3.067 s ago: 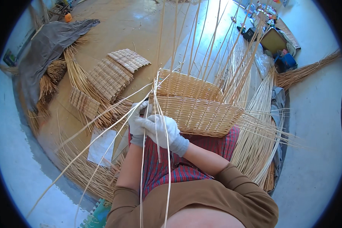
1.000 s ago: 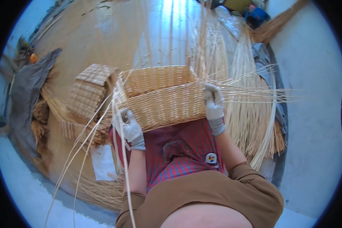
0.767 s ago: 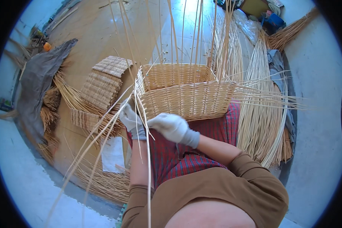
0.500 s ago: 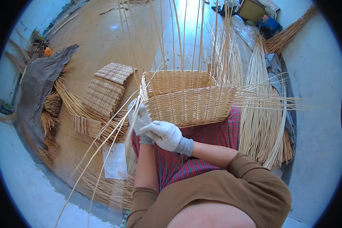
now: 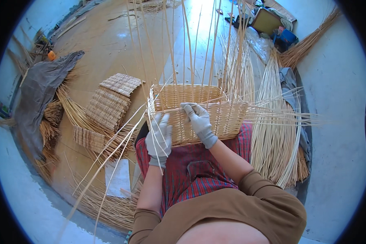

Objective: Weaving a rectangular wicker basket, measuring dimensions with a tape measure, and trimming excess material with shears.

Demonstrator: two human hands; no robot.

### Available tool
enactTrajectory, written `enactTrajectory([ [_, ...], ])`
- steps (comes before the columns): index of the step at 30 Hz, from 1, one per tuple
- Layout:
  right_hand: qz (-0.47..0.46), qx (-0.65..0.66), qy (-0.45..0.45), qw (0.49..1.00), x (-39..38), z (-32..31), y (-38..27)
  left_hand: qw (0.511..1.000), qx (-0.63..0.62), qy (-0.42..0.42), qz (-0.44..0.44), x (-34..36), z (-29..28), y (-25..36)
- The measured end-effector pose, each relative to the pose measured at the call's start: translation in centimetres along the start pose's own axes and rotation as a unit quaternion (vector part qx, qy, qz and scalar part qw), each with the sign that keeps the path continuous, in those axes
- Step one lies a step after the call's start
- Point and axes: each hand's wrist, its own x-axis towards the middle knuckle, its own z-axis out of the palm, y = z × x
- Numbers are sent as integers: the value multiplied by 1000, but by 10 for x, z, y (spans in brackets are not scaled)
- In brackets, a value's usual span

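Observation:
A pale woven wicker basket (image 5: 225, 122) rests on my lap, its tall upright rods (image 5: 190, 49) rising past the upper edge of the view. My right hand (image 5: 197, 121), in a white glove, pinches a thin wicker rod (image 5: 171, 110) at the near wall's rim. That rod runs leftward to the basket's near left corner. Just below this corner, my gloved left hand (image 5: 158, 136) is against the near wall with its fingers raised and slightly apart. A loose pale strand hangs across the back of it. Long rod ends (image 5: 114, 146) trail from the corner toward the lower left.
Left of the basket lie woven wicker panels (image 5: 109, 101) and rod bundles, partly under a grey cloth (image 5: 44, 93). A white paper sheet (image 5: 117, 177) lies by my left forearm. Peeled rods (image 5: 272, 142) spread at right, where more rod ends stick out from the basket.
My right hand has left my left hand, moved up and right, and now pinches a rod at the rim. My left hand has shifted slightly right and down. The basket sits a little lower in view.

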Motion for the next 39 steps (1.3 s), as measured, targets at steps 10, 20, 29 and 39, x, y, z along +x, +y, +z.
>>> enactTrajectory([
  [10,-316,-242,-49,916,18,26,-74,978,6,-160,-136,28,-2,20],
  [20,-64,66,87,992,6,-28,-12,979,108,-175,-7,39,-24,0],
  [29,-315,-376,38,871,88,35,-69,947,164,-254,-106,42,-12,12],
  [39,-354,-282,47,890,31,-77,-43,979,92,-156,93,51,36,69],
])
